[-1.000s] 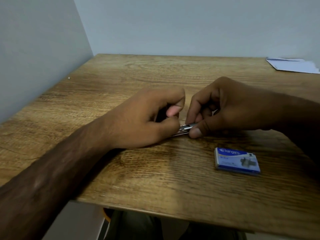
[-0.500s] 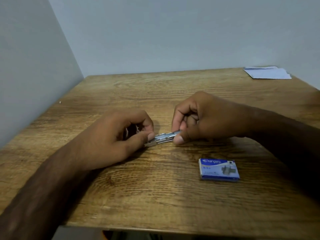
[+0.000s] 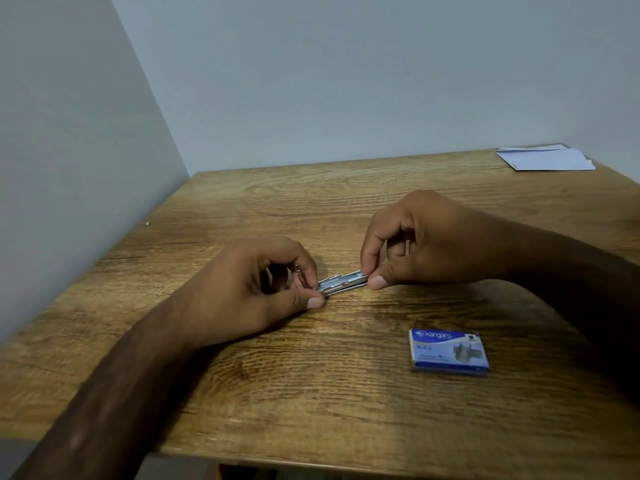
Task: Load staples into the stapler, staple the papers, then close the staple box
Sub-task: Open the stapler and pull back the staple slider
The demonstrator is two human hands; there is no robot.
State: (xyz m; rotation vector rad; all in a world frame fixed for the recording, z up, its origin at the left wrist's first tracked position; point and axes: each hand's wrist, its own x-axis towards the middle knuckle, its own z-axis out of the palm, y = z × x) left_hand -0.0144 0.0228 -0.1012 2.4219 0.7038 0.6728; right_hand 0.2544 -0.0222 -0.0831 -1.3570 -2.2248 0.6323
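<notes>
Two plain grey walls (image 3: 346, 81) meet in a corner at far left, and a wood-grain surface (image 3: 311, 393) fills the space below them. Two bare forearms reach in over it, one from near left and one from the right.

The left hand (image 3: 242, 292) sits near the middle with its fingers curled. Its grip is clamped on the left end of the stapler (image 3: 341, 284), thumb on the near side and forefinger on top. Something dark and a bit of metal show inside the curl of that hand, but which part it is cannot be told. The right hand (image 3: 433, 244) lies just to the right and a little farther off. Its grip is pinched on the stapler's right end between thumb and forefinger, the other fingers folded in behind.

The papers (image 3: 547, 160), a small white stack, lie at the far right corner, well apart from the hands. The box (image 3: 448, 351), blue and flat with its printed face up, lies near right of the hands, touching neither.

The stapler, a slim metal bar, spans the gap between the two hands, slanting from near left to far right, low over the wood. Whether it touches the surface cannot be told. A tiny white speck (image 3: 147, 223) lies by the left edge.
</notes>
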